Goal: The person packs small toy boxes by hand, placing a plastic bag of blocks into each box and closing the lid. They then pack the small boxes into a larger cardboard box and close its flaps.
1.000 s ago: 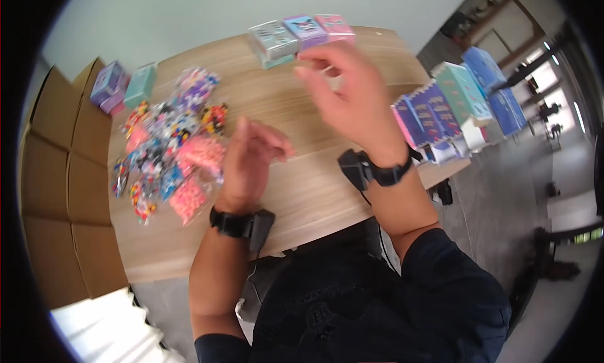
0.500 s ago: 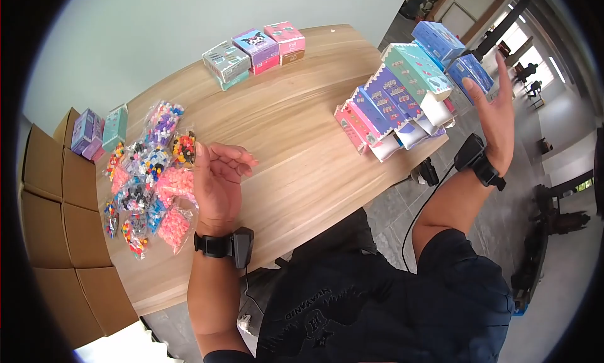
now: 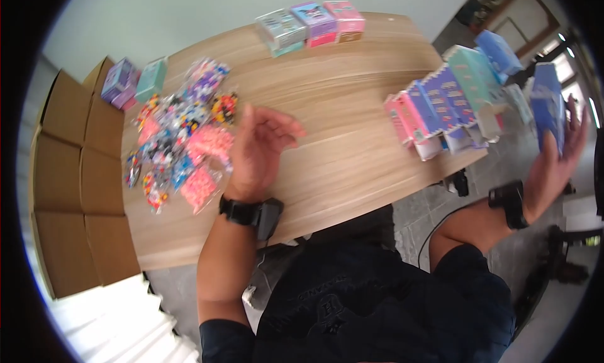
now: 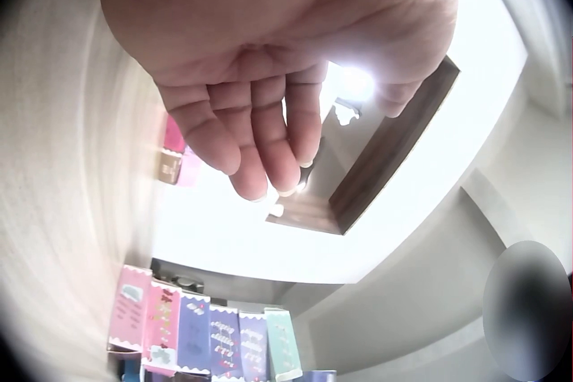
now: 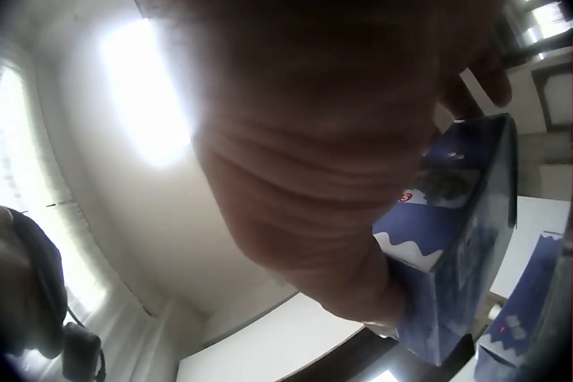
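Observation:
My right hand [image 3: 553,174] grips a blue box [image 3: 547,108] at the far right, thumb on the near side and fingers on the outer side. In the right wrist view the box [image 5: 461,252] is tilted, with a wavy white edge and a dark picture panel. A second blue box [image 3: 498,53] is behind it. My left hand [image 3: 258,152] is raised over the table beside small clear bags of coloured pieces [image 3: 211,143]. Its fingers are relaxed, and the left wrist view shows the palm [image 4: 277,15] holding nothing.
A row of pink, purple and teal boxes [image 3: 434,105], some with raised flaps, stands along the table's right edge. More small boxes [image 3: 308,26] are at the back and two boxes [image 3: 151,78] at the back left. Brown cartons [image 3: 63,174] line the left side.
My right hand swung from above the table out to the far right and took hold of the blue box, which now stands apart from the others. The left hand stayed by the bags.

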Action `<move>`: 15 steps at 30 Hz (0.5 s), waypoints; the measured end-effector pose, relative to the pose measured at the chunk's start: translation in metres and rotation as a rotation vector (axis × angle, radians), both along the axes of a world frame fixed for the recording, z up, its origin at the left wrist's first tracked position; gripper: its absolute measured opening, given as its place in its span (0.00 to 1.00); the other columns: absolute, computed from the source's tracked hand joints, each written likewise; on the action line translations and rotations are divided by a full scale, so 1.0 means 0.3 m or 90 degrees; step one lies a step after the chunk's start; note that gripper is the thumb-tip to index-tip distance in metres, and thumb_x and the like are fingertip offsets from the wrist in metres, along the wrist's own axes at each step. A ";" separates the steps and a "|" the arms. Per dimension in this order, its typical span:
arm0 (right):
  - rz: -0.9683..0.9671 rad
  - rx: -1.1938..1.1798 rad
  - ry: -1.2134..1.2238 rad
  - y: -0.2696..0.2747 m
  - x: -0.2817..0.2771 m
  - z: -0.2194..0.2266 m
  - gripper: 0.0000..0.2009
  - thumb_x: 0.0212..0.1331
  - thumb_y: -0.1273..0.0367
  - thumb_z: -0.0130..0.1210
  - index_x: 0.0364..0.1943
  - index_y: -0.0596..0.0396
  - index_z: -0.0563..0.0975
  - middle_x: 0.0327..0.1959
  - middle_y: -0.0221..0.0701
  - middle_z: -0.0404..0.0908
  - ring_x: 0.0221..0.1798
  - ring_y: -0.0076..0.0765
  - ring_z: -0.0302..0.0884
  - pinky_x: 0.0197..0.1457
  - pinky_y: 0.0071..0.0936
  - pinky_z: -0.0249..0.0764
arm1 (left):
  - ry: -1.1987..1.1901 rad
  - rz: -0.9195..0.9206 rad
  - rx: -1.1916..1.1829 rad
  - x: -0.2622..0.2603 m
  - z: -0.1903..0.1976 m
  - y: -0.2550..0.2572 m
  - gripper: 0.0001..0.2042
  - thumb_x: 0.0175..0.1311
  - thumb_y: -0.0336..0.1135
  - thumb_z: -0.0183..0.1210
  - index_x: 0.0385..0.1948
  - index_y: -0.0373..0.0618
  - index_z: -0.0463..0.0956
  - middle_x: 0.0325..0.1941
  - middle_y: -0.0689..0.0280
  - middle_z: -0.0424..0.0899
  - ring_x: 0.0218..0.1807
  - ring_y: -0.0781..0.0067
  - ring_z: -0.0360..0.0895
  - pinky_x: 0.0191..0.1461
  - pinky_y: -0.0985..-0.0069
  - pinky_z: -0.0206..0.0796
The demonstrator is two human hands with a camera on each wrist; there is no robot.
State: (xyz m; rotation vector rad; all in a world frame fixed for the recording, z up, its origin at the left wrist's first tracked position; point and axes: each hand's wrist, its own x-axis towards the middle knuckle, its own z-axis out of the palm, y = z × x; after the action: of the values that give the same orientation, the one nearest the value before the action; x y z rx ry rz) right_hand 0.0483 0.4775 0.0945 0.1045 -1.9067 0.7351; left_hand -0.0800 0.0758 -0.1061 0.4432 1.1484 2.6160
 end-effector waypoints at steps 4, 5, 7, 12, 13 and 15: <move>0.356 -0.098 -0.019 -0.333 -0.082 -0.086 0.47 0.56 0.52 0.72 0.77 0.59 0.61 0.77 0.56 0.63 0.72 0.57 0.72 0.76 0.52 0.69 | -0.001 -0.067 -0.016 0.010 0.021 0.012 0.38 0.80 0.69 0.35 0.55 0.38 0.77 0.46 0.53 0.88 0.50 0.61 0.86 0.45 0.68 0.81; 0.476 -0.028 -0.103 -0.372 -0.120 -0.096 0.48 0.55 0.52 0.73 0.76 0.60 0.63 0.77 0.54 0.64 0.72 0.56 0.72 0.75 0.51 0.69 | -0.005 -0.086 -0.004 0.012 0.027 0.010 0.39 0.79 0.70 0.35 0.58 0.38 0.76 0.46 0.53 0.88 0.51 0.61 0.86 0.45 0.68 0.81; 0.696 0.169 -0.300 -0.399 -0.232 -0.108 0.49 0.53 0.51 0.74 0.75 0.63 0.64 0.76 0.51 0.66 0.73 0.53 0.72 0.76 0.48 0.67 | -0.010 -0.130 0.024 0.015 0.037 0.006 0.41 0.77 0.73 0.35 0.64 0.38 0.72 0.48 0.53 0.88 0.53 0.61 0.85 0.45 0.67 0.82; 0.957 0.163 -0.640 -0.507 -0.479 -0.226 0.50 0.51 0.56 0.77 0.76 0.66 0.63 0.76 0.46 0.68 0.76 0.44 0.68 0.79 0.39 0.61 | -0.083 -0.058 0.022 0.033 0.061 0.047 0.34 0.78 0.64 0.49 0.68 0.41 0.69 0.54 0.57 0.86 0.55 0.66 0.85 0.47 0.68 0.82; 1.005 0.028 -0.679 -0.523 -0.489 -0.256 0.48 0.54 0.57 0.75 0.76 0.66 0.63 0.76 0.45 0.67 0.77 0.44 0.67 0.79 0.39 0.61 | -0.087 -0.077 -0.002 0.030 0.056 0.036 0.31 0.77 0.60 0.52 0.68 0.41 0.70 0.55 0.58 0.85 0.55 0.68 0.85 0.47 0.69 0.83; 1.049 -0.162 -0.655 -0.544 -0.523 -0.317 0.42 0.59 0.62 0.71 0.75 0.62 0.65 0.74 0.43 0.70 0.75 0.41 0.68 0.78 0.38 0.63 | -0.093 -0.113 -0.048 0.019 0.059 0.018 0.27 0.77 0.51 0.59 0.69 0.43 0.70 0.56 0.59 0.85 0.54 0.71 0.85 0.46 0.70 0.83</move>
State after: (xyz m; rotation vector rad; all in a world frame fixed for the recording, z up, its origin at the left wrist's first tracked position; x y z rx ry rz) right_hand -0.1087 0.3142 -0.0007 1.4875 -2.3176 2.4416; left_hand -0.0742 0.0810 -0.0883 0.3171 1.1027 2.4019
